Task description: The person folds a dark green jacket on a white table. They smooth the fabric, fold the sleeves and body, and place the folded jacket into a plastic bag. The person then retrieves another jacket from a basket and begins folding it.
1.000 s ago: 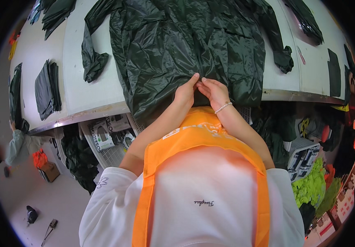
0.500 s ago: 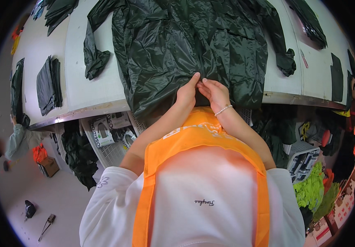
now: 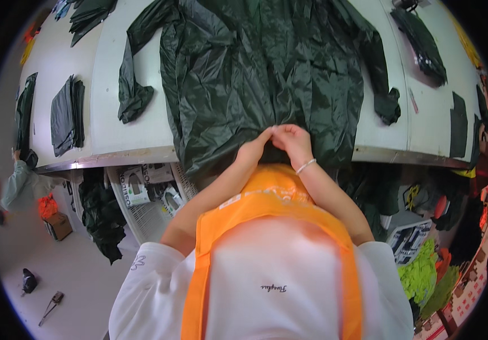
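Note:
A shiny dark green rain jacket (image 3: 215, 73) lies spread on the table with its sleeves out to both sides. Its hem hangs over the near edge. At the bottom of the front opening, my left hand (image 3: 252, 148) pinches the jacket between thumb and fingers. My right hand (image 3: 293, 143), with a bracelet (image 3: 306, 165) at the wrist, is closed against the left fingertips at the same spot. The fingers hide the exact piece of zipper or edge they grip.
Folded dark garments (image 3: 67, 116) lie on the white table (image 3: 108, 102) at left, with more garments (image 3: 422, 48) at right. Under the edge stand a white basket (image 3: 142, 218) of packages and a lime-green heap (image 3: 419, 275). At far left a person's sleeve (image 3: 18, 184) shows.
Both hands have come nearer to me along the front opening, and their fingertips are closer together. The jacket's front is drawn slightly towards me. The whole view has shifted a little.

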Action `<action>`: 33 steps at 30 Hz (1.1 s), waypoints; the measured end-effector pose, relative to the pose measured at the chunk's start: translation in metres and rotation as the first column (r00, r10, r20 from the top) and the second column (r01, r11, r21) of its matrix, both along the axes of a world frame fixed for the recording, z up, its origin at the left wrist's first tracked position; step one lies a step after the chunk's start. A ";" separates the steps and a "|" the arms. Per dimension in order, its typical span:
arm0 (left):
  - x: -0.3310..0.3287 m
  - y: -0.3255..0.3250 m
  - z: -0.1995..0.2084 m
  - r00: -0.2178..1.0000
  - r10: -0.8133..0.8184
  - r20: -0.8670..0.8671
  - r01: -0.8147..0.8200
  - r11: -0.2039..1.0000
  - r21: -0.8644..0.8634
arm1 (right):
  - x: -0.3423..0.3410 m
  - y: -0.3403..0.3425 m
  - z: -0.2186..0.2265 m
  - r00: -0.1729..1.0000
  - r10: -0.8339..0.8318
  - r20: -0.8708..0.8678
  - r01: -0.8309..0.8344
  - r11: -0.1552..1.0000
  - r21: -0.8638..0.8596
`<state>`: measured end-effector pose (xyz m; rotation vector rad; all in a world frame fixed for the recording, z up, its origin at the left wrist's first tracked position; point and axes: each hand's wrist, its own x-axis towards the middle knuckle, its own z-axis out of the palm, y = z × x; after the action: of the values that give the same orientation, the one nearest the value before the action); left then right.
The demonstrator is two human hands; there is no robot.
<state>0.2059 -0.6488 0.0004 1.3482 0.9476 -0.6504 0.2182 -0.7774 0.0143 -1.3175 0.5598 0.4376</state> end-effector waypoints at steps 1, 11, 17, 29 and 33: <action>-0.004 0.001 -0.010 1.000 0.014 -0.026 -0.014 1.000 0.000 | 0.001 -0.004 -0.003 0.982 0.160 0.100 -0.141 0.975 -0.169; -0.097 -0.001 -0.012 0.965 -0.044 -0.260 -0.033 0.958 -0.286 | 0.112 -0.014 0.029 -0.055 0.998 -0.010 0.162 0.000 -0.987; -0.130 -0.023 -0.009 0.953 -0.172 -0.250 0.183 0.983 0.020 | 0.318 0.017 0.010 0.078 0.995 -0.068 0.412 -0.094 -0.906; -0.134 -0.025 -0.016 0.917 -0.250 -0.311 0.231 0.968 -0.096 | 0.451 0.050 -0.028 0.688 0.412 0.598 0.322 0.565 -0.759; -0.044 0.042 0.030 0.625 -0.767 -0.144 0.746 0.642 -0.177 | 0.447 0.043 -0.031 0.692 0.376 0.616 0.173 0.742 -0.647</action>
<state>0.1614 -0.6067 0.0300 1.6009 0.4387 -1.5012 0.6651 -0.7341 -0.0166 -2.0832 -0.0813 -0.2659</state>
